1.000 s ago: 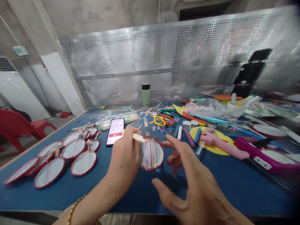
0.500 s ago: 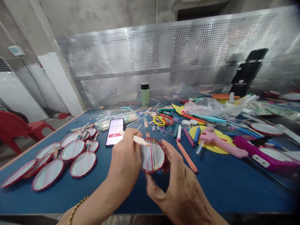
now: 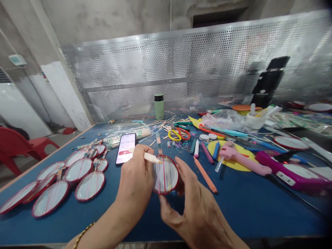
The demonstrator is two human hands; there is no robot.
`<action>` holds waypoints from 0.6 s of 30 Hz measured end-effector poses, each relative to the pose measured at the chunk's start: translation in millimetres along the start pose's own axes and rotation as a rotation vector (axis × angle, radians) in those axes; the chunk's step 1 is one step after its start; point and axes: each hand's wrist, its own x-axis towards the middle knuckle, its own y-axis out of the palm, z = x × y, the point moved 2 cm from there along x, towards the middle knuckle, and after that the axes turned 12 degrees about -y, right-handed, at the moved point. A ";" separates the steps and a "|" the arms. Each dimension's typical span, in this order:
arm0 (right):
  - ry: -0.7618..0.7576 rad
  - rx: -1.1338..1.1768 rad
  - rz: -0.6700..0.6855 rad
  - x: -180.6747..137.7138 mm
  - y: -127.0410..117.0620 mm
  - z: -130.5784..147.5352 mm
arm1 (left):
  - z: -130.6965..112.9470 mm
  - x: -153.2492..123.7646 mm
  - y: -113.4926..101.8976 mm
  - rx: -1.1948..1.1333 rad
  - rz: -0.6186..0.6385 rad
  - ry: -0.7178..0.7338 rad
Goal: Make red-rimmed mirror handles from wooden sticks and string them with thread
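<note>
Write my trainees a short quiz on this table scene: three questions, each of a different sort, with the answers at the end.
1. Multiple choice: what does the left hand hold?
A) a pair of scissors
B) a cream marker
C) a green bottle

2. True or false: the pink glue gun lies partly over the yellow cut-out.

3. Fill in the missing word: the pale round disc between the left hand and the right hand has a ____ rim.

Key: 1. B; 2. True; 3. red
</note>
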 end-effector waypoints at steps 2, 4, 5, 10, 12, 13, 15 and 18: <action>0.001 -0.004 -0.006 -0.4 -1.0 -0.5 | -0.2 -0.4 -0.2 0.004 0.005 0.000; -0.003 -0.010 -0.010 -0.5 -1.8 -0.4 | -0.6 -0.8 -0.6 -0.004 0.003 0.004; -0.009 -0.012 -0.007 -0.3 -2.0 -0.3 | -0.7 -1.1 -0.8 -0.009 0.000 0.008; -0.027 -0.006 0.005 1.8 -2.4 -1.8 | -0.7 -2.8 -1.0 -0.024 -0.011 0.029; -0.036 0.008 0.004 2.1 -2.6 -3.2 | -1.1 -3.1 -1.0 -0.024 -0.019 0.031; -0.041 0.014 0.002 1.8 -2.7 -3.8 | -1.4 -3.1 -1.0 -0.021 -0.023 0.029; -0.049 0.024 -0.003 0.7 -2.9 -4.8 | -2.3 -3.0 -1.2 -0.014 -0.026 0.026; -0.051 0.020 -0.009 -1.4 -3.5 -5.5 | -3.0 -2.7 -1.6 -0.006 -0.029 0.026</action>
